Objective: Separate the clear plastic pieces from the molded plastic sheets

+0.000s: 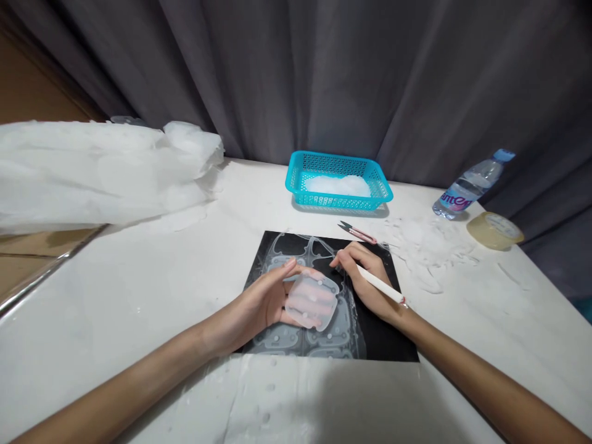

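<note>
The translucent piece (312, 302) over the black mat (388, 345) looks light, slippery and slightly flexible — best held by its rim; the left hand (263, 302) has its grip closed on it, fingers behind. The right hand (367, 297) clamps its grip on a white tool (383, 287); a clear sheet (277, 336) crowds the mat beneath, snips (363, 234) and a blue basket (340, 200) beyond, scraps (430, 246), bottle (467, 188) and tape (493, 233) rightward.

The left arm (143, 373) is extended forward, the left hand (271, 302) held palm inward with thumb raised and fingers lightly curved; the right arm (481, 373) is extended likewise, the right hand (372, 293) turned inward, fingers curled in a pen grip
</note>
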`<state>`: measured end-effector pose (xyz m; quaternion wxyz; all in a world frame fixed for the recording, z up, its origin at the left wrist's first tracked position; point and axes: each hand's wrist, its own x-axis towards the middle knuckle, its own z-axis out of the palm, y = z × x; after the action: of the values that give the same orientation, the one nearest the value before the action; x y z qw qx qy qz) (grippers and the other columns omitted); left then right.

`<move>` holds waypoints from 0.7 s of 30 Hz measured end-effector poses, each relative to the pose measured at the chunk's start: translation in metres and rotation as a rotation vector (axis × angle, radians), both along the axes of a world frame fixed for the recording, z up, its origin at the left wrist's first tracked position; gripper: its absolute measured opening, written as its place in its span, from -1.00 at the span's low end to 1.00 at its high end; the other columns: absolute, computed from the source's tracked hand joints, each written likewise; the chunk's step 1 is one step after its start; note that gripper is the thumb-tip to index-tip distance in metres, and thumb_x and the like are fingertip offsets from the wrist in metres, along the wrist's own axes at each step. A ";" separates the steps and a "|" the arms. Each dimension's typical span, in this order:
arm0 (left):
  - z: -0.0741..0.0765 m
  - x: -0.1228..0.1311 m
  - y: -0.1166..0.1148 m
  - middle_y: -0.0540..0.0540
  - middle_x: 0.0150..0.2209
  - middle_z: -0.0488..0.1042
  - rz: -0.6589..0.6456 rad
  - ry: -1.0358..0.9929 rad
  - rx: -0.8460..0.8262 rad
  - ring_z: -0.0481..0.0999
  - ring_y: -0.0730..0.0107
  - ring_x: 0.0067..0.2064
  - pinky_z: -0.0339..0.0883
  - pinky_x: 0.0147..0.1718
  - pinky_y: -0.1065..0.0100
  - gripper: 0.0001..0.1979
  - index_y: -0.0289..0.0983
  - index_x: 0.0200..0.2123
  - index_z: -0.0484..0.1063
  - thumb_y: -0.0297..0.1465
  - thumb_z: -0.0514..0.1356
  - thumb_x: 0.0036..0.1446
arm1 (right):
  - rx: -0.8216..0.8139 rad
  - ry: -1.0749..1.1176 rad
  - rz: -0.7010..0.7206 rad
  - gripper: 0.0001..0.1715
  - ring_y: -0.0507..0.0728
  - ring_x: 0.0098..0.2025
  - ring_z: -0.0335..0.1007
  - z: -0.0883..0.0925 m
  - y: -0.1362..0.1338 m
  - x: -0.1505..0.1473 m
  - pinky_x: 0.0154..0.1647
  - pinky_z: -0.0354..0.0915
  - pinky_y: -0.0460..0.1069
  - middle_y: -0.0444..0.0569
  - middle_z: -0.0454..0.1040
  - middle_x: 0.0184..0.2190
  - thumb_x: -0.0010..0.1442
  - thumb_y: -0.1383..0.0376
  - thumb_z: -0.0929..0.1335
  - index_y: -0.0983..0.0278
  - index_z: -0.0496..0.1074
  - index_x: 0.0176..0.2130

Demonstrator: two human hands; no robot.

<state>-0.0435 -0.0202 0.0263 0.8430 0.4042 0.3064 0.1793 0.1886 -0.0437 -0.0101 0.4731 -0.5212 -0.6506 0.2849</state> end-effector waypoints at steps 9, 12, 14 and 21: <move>0.010 0.000 -0.002 -0.34 -0.05 0.64 0.037 -0.063 -0.097 0.64 -0.11 0.04 0.48 0.08 -0.07 -0.32 -0.27 0.04 0.51 0.18 -0.01 0.30 | 0.021 -0.040 -0.007 -0.55 0.10 -0.27 0.42 0.002 -0.003 -0.003 -0.15 0.32 0.02 -0.08 0.45 -0.36 0.48 0.10 0.27 0.23 0.51 -0.37; 0.011 -0.001 -0.001 -0.34 -0.07 0.65 0.041 -0.085 -0.112 0.64 -0.12 0.03 0.48 0.08 -0.07 -0.33 -0.28 0.04 0.53 0.17 0.02 0.30 | 0.037 -0.058 0.002 -0.56 0.10 -0.25 0.43 0.002 -0.003 -0.004 -0.14 0.31 0.02 -0.07 0.45 -0.36 0.48 0.11 0.26 0.22 0.51 -0.37; 0.011 -0.001 -0.001 -0.36 -0.06 0.65 0.049 -0.109 -0.122 0.64 -0.13 0.03 0.48 0.08 -0.08 -0.32 -0.30 0.05 0.53 0.16 0.04 0.30 | 0.057 -0.065 -0.007 -0.56 0.10 -0.26 0.43 0.002 -0.004 -0.004 -0.15 0.30 0.02 -0.08 0.44 -0.36 0.48 0.12 0.26 0.22 0.50 -0.37; 0.009 -0.003 -0.001 -0.35 -0.07 0.65 0.094 -0.191 -0.161 0.65 -0.12 0.02 0.50 0.05 -0.04 -0.39 -0.32 0.05 0.54 0.08 0.09 0.33 | 0.163 -0.125 0.011 -0.51 0.08 -0.38 0.35 0.003 -0.010 -0.005 -0.29 0.28 0.03 -0.10 0.37 -0.47 0.48 0.16 0.25 0.21 0.38 -0.48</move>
<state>-0.0469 -0.0214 0.0348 0.8886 0.3017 0.2569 0.2309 0.1833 -0.0534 -0.0069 0.4709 -0.4941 -0.7027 0.2006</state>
